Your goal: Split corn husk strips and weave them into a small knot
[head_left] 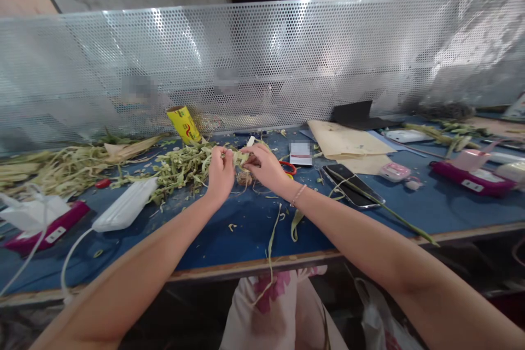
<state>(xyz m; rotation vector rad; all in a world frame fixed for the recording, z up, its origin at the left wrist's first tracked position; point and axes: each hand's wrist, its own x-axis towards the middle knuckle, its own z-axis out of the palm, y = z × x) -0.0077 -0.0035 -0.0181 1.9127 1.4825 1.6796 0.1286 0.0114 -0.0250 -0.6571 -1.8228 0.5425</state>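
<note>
Near the middle of the table my left hand and my right hand work close together, fingertips pinched. Between them is a pale greenish strip of plant material, perhaps dried leaf; its exact form is partly hidden by the fingers. Just beneath the fingers lies a small brownish bundle with thin fibres sticking out. A heap of dried, pale green plant pieces reaches up to my left hand. Beside my right hand shows a red looped handle, which looks like part of scissors.
On the blue table stand a yellow tube and a white power bank with a cable. To the right lie a phone, brown paper and a purple-based device. A perforated metal screen runs behind.
</note>
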